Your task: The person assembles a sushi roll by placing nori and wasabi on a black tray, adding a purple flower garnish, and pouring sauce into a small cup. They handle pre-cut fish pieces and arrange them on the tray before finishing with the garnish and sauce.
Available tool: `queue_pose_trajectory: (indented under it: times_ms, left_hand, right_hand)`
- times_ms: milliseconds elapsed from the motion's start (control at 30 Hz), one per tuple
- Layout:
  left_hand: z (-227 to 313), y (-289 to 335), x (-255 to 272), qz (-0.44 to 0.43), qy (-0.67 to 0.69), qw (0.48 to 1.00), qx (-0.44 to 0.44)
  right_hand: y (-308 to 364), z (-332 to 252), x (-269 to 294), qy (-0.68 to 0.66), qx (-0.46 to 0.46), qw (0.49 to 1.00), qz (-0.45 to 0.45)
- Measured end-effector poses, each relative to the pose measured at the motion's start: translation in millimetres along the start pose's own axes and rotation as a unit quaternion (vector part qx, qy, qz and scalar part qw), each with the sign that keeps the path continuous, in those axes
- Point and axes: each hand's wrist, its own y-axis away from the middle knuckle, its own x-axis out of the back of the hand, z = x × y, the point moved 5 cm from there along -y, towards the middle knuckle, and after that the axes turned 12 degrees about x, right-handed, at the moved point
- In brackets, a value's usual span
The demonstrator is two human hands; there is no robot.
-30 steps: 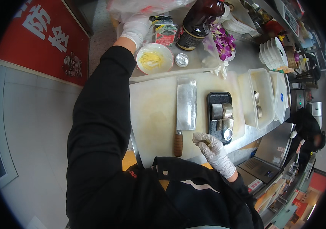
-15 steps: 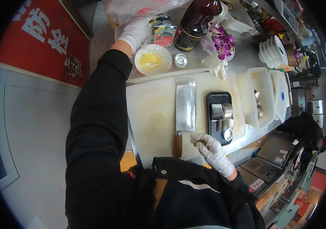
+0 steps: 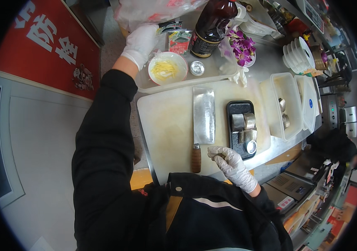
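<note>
My left hand (image 3: 141,42), in a white glove, reaches to the far left end of the tray, beside a dark packet (image 3: 169,26) and below a clear plastic bag. Its fingers are hidden behind the back of the hand. My right hand (image 3: 231,168), gloved too, hovers at the near edge of the cutting board (image 3: 166,125) with fingers curled together; what they hold, if anything, cannot be made out. Left of it lies a cleaver (image 3: 204,117) with a wooden handle. Beyond it, a black tray (image 3: 236,147) carries several silvery pieces and a small foil cup (image 3: 251,147).
The shallow tray (image 3: 212,80) at the back holds a bowl of yellow shreds (image 3: 168,69), a foil cup (image 3: 197,68), a red packet (image 3: 179,42) and a dark bottle (image 3: 212,29). Purple flowers (image 3: 242,49) and a plastic container (image 3: 287,106) stand to the right. A person (image 3: 337,146) is farther right.
My left hand has shifted slightly left and nearer, and turned so its back shows more. The right hand stays nearly in place. The whole view has moved a little.
</note>
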Motion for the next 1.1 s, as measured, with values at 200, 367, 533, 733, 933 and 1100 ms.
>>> queue_pose_trajectory:
  times_ms: [200,367,533,733,933,1100]
  left_hand:
    - [8.0,63.1,34.7,0.177,0.035,0.976,-0.123]
    - [24.2,116.0,100.8,0.261,0.055,0.949,-0.167]
    - [93.0,201.3,164.2,0.185,0.081,0.939,-0.278]
    - [166.4,312.5,138.4,-0.051,0.276,0.939,-0.199]
    - [179.8,406.5,40.4,-0.374,0.562,0.718,0.166]
    - [185.3,443.4,25.1,-0.328,0.578,0.705,0.248]
  right_hand:
    - [0.5,-3.8,0.1,0.050,0.098,0.994,0.000]
    - [-6.3,-30.5,0.9,0.078,0.136,0.988,0.011]
    - [-3.0,-116.1,17.8,0.299,0.382,0.862,0.149]
    - [26.5,-95.7,5.0,0.250,0.359,0.899,0.001]
    - [83.3,-4.8,14.8,-0.155,0.197,0.964,0.085]
    - [147.1,-17.4,55.5,-0.021,0.345,0.934,0.089]
